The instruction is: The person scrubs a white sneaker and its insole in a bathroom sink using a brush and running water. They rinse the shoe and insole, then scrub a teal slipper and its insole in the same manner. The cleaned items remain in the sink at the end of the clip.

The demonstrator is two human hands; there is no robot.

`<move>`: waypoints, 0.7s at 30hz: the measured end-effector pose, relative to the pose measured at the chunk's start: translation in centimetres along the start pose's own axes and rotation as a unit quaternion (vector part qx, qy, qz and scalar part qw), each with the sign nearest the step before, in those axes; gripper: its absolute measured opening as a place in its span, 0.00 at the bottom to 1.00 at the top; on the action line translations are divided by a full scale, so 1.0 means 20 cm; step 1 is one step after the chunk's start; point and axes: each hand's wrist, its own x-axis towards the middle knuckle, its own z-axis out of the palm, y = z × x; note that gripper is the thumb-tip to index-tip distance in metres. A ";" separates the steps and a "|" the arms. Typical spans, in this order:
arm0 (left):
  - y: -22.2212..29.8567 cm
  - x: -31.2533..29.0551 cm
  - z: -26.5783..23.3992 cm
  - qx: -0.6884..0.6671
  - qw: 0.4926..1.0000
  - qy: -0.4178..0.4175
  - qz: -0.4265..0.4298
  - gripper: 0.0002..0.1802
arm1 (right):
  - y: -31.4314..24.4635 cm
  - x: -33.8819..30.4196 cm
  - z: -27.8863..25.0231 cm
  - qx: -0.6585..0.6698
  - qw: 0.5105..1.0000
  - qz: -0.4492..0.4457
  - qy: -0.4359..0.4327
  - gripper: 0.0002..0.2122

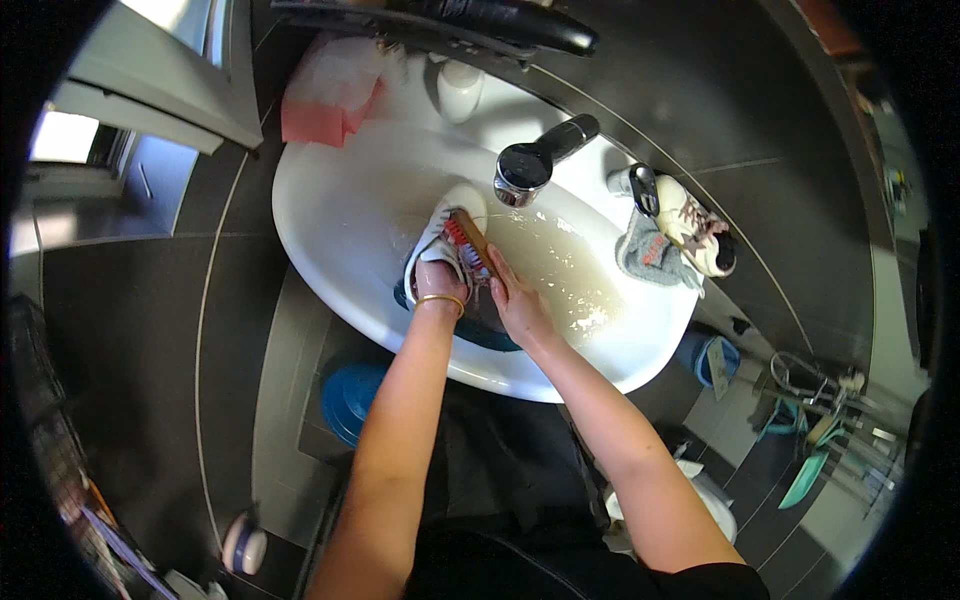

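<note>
A white sneaker [466, 202] is held over the sink, its toe pointing away from me. My left hand [438, 281] reaches into the shoe's opening and holds it from inside; its fingers are hidden there. A gold bangle circles that wrist. In my right hand [522, 308] is a wooden scrub brush [474, 243] with red, white and bluish bristles, laid against the shoe's right side. Cloudy, brownish water [545, 255] fills the white sink [306, 268]. Something dark teal [484, 334] lies beneath my hands at the near side of the basin.
A chrome faucet [525, 170] juts over the far side. At the right rim sit another light sneaker [694, 222], a grey cloth [652, 256] and a dispenser [632, 184]. A white bottle [460, 92] and a pink-and-white package [328, 108] stand at the back left. A blue basin [350, 402] is below.
</note>
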 end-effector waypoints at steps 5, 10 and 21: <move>-0.01 0.17 -0.07 -0.027 0.992 0.092 0.077 0.20 | 0.01 0.13 0.03 0.037 0.998 0.010 -0.054 0.22; -0.11 -0.01 -0.09 0.136 0.971 -0.025 0.197 0.17 | 0.12 0.15 0.05 0.295 0.944 0.099 -0.112 0.21; -0.27 -0.04 -0.06 -0.015 0.990 0.035 0.132 0.22 | -0.17 0.25 -0.17 0.073 0.987 0.068 -0.129 0.22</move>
